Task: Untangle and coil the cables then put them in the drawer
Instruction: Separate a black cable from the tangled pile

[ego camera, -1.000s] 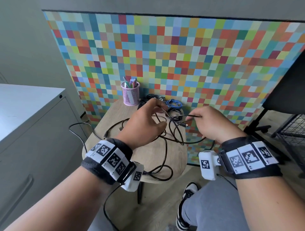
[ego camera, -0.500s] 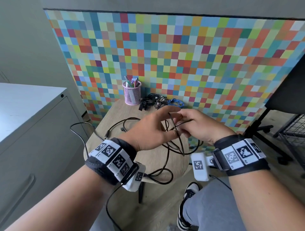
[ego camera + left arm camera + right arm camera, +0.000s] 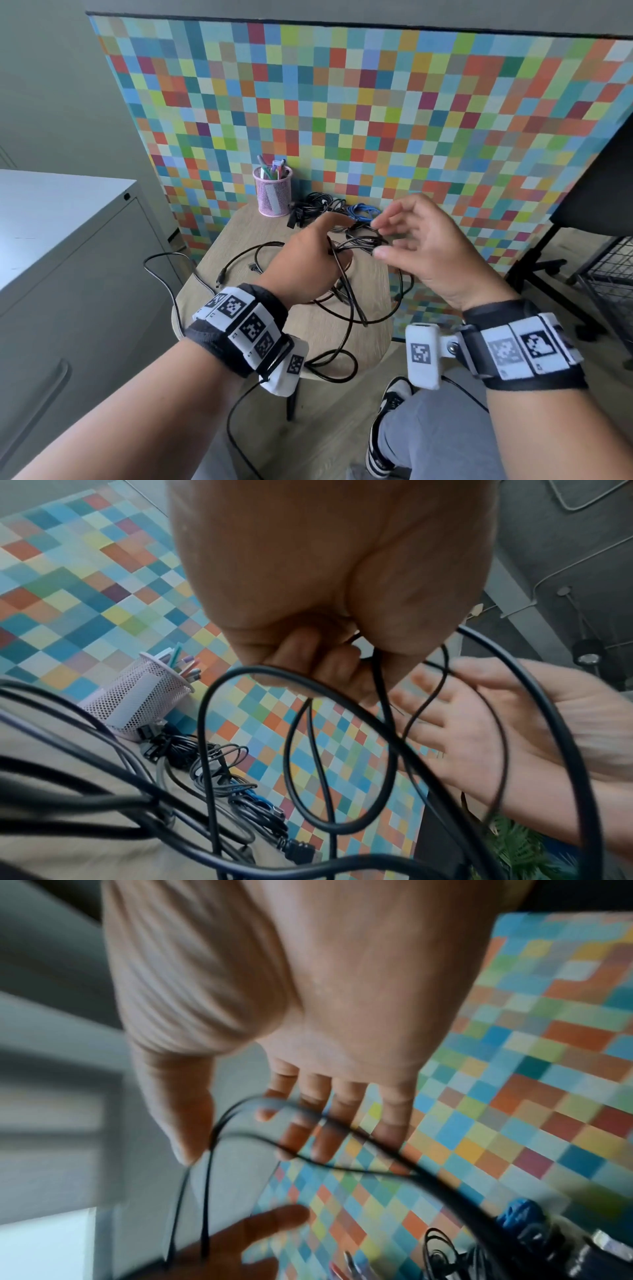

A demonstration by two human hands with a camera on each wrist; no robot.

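Observation:
A long black cable (image 3: 346,308) lies tangled on the small wooden table (image 3: 239,229), with loops hanging over its front edge. My left hand (image 3: 337,240) is raised over the table and grips a few loops of this cable; in the left wrist view its fingers (image 3: 329,658) curl round the strands. My right hand (image 3: 380,240) hovers just right of it with spread, straight fingers and holds nothing. In the blurred right wrist view a cable loop (image 3: 308,1123) crosses in front of the fingers (image 3: 346,1104). A pile of other black cables (image 3: 318,209) and a blue cable (image 3: 363,210) sits at the table's back.
A pink mesh pen cup (image 3: 273,192) stands at the table's back left, against the colourful checkered panel (image 3: 376,120). A grey cabinet (image 3: 68,274) with a drawer handle (image 3: 37,404) is on the left. A black chair (image 3: 582,205) and a wire basket (image 3: 609,274) are on the right.
My right hand brought a pinched cable strand over to the left hand, then let go and opened. The left hand took the strand and now holds the loops.

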